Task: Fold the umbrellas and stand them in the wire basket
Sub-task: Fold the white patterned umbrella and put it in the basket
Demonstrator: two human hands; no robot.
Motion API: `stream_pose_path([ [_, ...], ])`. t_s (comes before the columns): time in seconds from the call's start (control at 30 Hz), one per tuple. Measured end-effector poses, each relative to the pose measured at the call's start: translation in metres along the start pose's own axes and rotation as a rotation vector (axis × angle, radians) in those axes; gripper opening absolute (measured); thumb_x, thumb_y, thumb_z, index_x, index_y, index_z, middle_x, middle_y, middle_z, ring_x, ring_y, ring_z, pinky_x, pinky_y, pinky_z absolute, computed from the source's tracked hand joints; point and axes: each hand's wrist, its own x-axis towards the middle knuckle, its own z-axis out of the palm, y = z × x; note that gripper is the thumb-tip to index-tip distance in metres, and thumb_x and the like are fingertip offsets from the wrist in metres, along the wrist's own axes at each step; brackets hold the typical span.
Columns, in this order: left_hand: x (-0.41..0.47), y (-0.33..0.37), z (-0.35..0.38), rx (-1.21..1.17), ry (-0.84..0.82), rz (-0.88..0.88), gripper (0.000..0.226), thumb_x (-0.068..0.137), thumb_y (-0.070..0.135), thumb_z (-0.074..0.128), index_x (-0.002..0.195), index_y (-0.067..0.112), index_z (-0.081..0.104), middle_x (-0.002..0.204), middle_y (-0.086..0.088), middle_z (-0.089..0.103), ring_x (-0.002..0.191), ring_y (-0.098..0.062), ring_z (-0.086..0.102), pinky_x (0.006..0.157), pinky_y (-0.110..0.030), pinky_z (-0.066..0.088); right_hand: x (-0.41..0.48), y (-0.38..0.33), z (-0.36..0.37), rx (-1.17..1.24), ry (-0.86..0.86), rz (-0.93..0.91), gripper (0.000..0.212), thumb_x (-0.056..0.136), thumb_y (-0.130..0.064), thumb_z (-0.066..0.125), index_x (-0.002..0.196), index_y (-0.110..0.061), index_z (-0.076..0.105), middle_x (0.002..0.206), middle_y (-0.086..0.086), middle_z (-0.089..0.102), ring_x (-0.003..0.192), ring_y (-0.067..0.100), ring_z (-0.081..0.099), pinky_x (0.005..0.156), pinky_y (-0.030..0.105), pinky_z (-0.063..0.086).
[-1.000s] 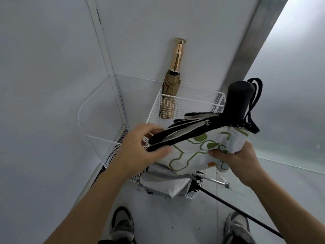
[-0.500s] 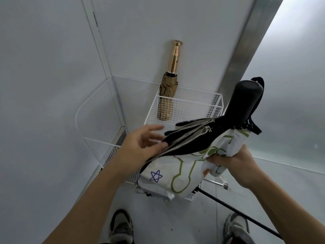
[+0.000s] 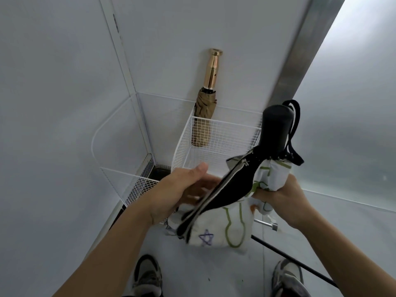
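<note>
head cam | looks forward-down | close above hands (image 3: 180,194) | single view

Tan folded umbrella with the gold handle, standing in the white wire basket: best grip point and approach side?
Grip the gold handle of the tan folded umbrella, coming from above and the front. It stands nearly upright with the handle well clear of the white wire basket rim. The mesh screens its lower canopy, and the white wall sits right behind, so a rear approach looks blocked.
</note>
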Motion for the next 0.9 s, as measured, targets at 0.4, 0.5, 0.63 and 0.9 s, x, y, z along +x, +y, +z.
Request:
stream_pose_path([
  [0.4,0.011,0.002,0.029,-0.055,0.666,0.192,0.034,0.071,0.043,0.078,0.094,0.020,0.069,0.086,0.000,0.073,0.071,-0.007,0.067,0.065,-0.025,0.052,-0.009,-0.005,0.032,-0.893,0.168,-0.176,0.032,0.077,-0.035,0.077,0.100,-0.033,0.054,0.081,-0.012,0.058,0.071,0.011,0.045,0.059,0.023,0.030],
  [0.5,0.016,-0.004,0.038,-0.236,0.669,0.057,0.036,0.075,0.036,0.080,0.101,0.017,0.065,0.092,-0.012,0.072,0.069,-0.024,0.067,0.062,-0.039,0.058,-0.010,0.006,0.040,-1.057,0.246,-0.330,0.044,0.060,-0.036,0.089,0.092,-0.028,0.061,0.074,-0.010,0.066,0.059,0.009,0.048,0.058,0.023,0.033],
  [0.63,0.018,-0.010,0.045,-0.382,0.632,-0.061,0.070,0.059,0.037,0.084,0.121,0.016,0.057,0.107,-0.010,0.071,0.090,-0.032,0.072,0.073,-0.047,0.062,-0.011,0.014,0.046,-1.077,0.209,-0.357,0.050,0.053,-0.031,0.092,0.089,-0.026,0.058,0.075,-0.009,0.066,0.063,0.013,0.061,0.060,0.029,0.051],
  [0.9,0.047,-0.032,0.041,-0.709,0.907,-0.087,0.071,0.064,-0.005,0.082,0.128,0.006,0.052,0.109,-0.017,0.066,0.090,-0.033,0.069,0.077,-0.046,0.060,-0.030,0.020,0.074,-1.159,0.143,-0.453,0.060,0.046,-0.036,0.092,0.097,-0.021,0.063,0.086,-0.007,0.068,0.076,0.015,0.067,0.063,0.030,0.054],
])
